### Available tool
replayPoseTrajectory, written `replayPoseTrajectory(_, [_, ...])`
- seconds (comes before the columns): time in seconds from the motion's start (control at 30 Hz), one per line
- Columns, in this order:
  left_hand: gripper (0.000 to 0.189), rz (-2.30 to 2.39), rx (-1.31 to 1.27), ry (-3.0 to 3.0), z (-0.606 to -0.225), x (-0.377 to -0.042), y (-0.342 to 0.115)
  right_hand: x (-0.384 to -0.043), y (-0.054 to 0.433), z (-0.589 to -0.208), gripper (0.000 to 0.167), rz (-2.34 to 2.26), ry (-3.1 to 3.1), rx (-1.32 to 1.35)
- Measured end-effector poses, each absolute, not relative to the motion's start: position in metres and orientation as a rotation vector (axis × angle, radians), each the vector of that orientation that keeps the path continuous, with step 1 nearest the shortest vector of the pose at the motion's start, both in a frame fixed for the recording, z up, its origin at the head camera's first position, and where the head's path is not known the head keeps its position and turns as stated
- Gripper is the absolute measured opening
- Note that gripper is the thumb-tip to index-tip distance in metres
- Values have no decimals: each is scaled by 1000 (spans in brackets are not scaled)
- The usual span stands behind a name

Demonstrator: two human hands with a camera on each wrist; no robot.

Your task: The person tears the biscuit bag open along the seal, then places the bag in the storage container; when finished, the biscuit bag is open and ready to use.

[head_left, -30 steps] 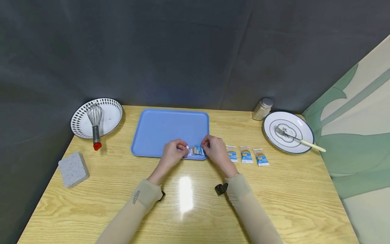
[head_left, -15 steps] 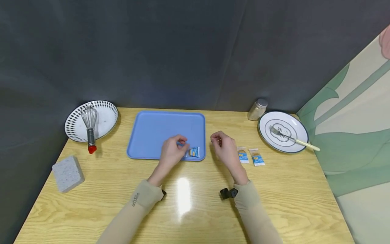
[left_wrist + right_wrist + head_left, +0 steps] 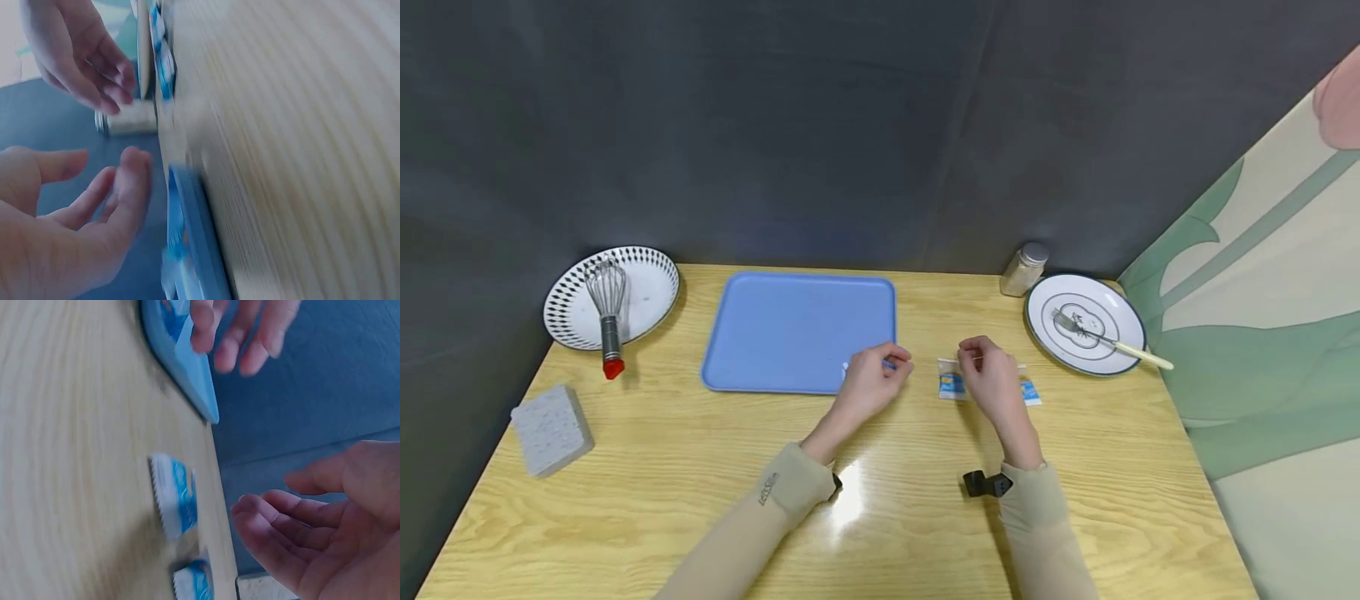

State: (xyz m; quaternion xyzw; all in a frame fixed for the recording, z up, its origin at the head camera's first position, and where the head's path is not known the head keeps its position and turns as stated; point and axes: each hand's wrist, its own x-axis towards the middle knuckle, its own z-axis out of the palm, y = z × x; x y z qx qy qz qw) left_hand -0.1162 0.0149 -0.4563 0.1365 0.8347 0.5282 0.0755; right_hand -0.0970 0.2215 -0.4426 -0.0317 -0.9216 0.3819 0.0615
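Note:
My left hand (image 3: 872, 379) hovers over the front right corner of the blue tray (image 3: 797, 333), holding nothing. Beneath it in the tray lies a blue-and-clear snack packet (image 3: 178, 244), mostly hidden in the head view. My right hand (image 3: 992, 379) is also without anything in it, raised over a row of similar packets on the table. The nearest snack packet (image 3: 952, 383) shows left of that hand, and another (image 3: 1031, 392) peeks out on its right. In the right wrist view, thumb and fingers are apart above two packets (image 3: 178, 495).
A patterned plate (image 3: 568, 308) with a whisk (image 3: 608, 308) stands at the back left, a grey sponge-like block (image 3: 552, 429) in front of it. At the back right are a shaker jar (image 3: 1024, 268) and a white plate (image 3: 1041, 312) bearing a fork (image 3: 1112, 340).
Both hands have moved right, away from the packet laid in the tray; the left now covers it in the head view. My right hand has gone from the tray to above the packets.

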Motion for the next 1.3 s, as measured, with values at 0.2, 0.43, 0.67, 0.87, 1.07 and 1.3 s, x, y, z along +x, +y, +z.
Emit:
replayPoseTrajectory(0.2, [31,1511,450,2371,-461,-114,40,-89,228,-446,22,1150,-2830,-127])
replayPoseTrajectory(0.43, [49,1437,439,2351,-464,-119,53,-85,230,-451,24,1181,-2869,-120])
replayPoseTrajectory(0.67, [50,1455,447,2338,-464,-121,60,-83,227,-457,28,1136,-2902,-112])
replayPoseTrajectory(0.87, [51,1554,387,2256,-468,-121,61,-84,224,-460,38,1173,-2879,-99])
replayPoseTrajectory(1.07, [51,1755,270,2106,-472,-120,60,-84,217,-463,44,1337,-2775,-134])
replayPoseTrajectory(1.3, [47,1891,221,2047,-471,-122,56,-84,211,-466,51,1535,-2684,-187])
